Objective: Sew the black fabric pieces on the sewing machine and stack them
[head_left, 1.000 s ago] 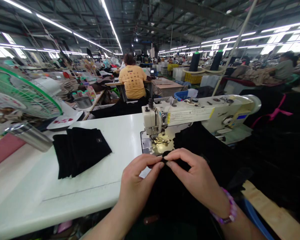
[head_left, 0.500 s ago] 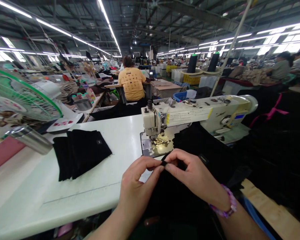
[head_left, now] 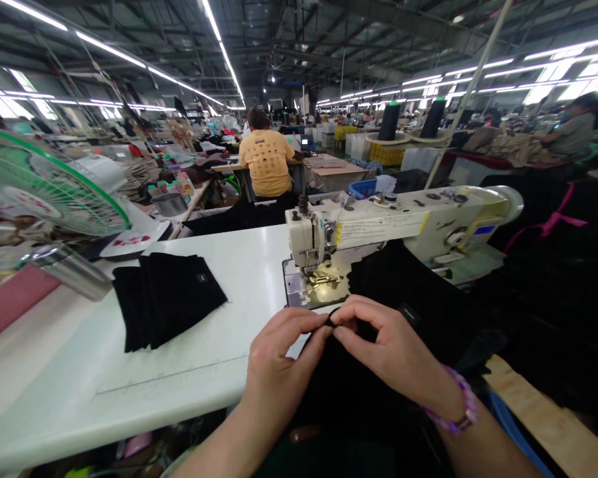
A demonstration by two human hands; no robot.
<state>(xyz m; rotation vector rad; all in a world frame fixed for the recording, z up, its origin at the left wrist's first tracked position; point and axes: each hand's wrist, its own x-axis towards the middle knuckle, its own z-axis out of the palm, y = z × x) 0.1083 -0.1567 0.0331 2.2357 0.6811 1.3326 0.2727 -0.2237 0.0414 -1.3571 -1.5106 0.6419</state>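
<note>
Just in front of a white sewing machine, both hands pinch the edge of a black fabric. My left hand grips it between thumb and forefinger. My right hand, with a purple bracelet on the wrist, pinches the same edge, its fingertips almost touching the left ones. The fabric runs right of the needle plate and hangs down below the hands; a small dark label shows on it. A stack of black fabric pieces lies on the white table at the left.
A green-rimmed fan and a metal flask stand at the left. Ahead, a person in a yellow shirt sits facing away. Black thread cones are behind the machine. A wooden board lies at the lower right.
The whole view has shifted slightly, so things appear a little further right. Both hands keep their pinch on the black fabric, with the fingertips barely changed.
</note>
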